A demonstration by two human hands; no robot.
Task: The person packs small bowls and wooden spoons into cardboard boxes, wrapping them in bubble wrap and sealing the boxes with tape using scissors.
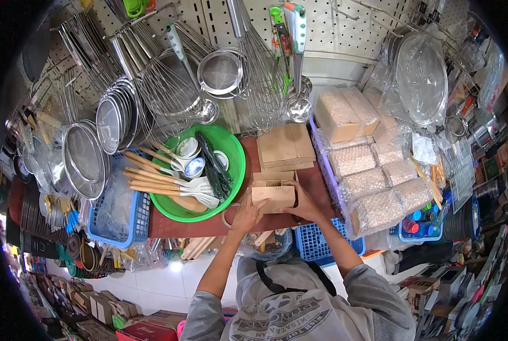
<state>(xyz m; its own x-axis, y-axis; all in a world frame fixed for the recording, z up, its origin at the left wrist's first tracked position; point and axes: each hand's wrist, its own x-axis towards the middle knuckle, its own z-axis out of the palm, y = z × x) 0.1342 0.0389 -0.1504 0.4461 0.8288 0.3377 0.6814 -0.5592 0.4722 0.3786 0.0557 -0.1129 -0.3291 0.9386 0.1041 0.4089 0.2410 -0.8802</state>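
Between my hands is a small brown cardboard box (274, 199) with its top flaps raised, above the reddish-brown table (168, 227). My left hand (248, 215) grips the box's near left corner, thumb on the front face. Around its right side are the fingers of my right hand (303, 204). What the box contains cannot be made out. Just behind it lies a stack of flat folded cardboard boxes (286, 146). A roll of tape (226, 217) appears to lie beside my left hand, partly hidden.
Left of the box stands a green basin (240, 165) with spatulas, small bowls and dark wrapped items. A purple basket (325, 165) on the right holds several bubble-wrapped boxes (373, 167). Whisks (259, 74), strainers (220, 73) and ladles (298, 108) hang behind. A blue basket (134, 227) sits left.
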